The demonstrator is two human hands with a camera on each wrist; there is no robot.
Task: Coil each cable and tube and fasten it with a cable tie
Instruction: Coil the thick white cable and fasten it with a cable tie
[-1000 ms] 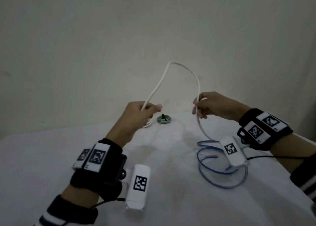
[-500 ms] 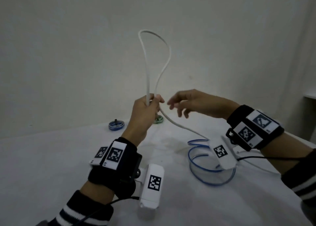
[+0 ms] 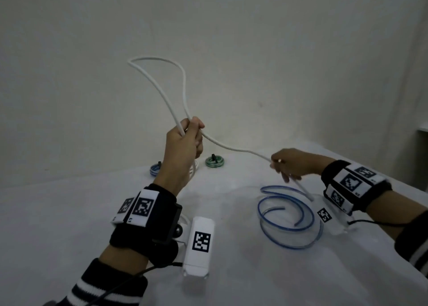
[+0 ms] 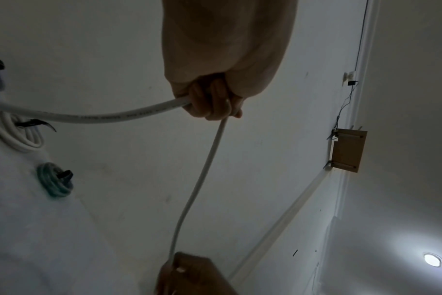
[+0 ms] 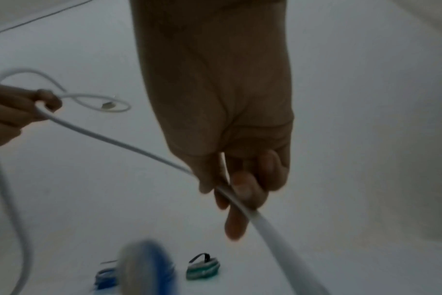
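A white cable (image 3: 159, 90) rises in a tall loop above my left hand (image 3: 187, 138), which grips both strands of it in a fist. From there the cable (image 3: 234, 147) runs down to the right into my right hand (image 3: 284, 164), whose fingers curl round it above the table. In the left wrist view the cable (image 4: 204, 169) goes from my left hand (image 4: 212, 101) to the right hand (image 4: 187, 273). The right wrist view shows my right hand (image 5: 237, 185) pinching the cable (image 5: 129, 145). A loose blue-striped clear tube (image 3: 287, 215) lies coiled on the table under my right wrist.
The table wears a white cloth (image 3: 58, 224). At its far side sit a tied green coil (image 3: 215, 162), a tied blue coil (image 3: 155, 168) and a tied white coil (image 4: 18, 135), partly behind my left hand. A plain wall stands behind.
My right hand let go near the left hand and slid down the cable to the right, gripping it lower. The left hand keeps the loop, which now leans left.
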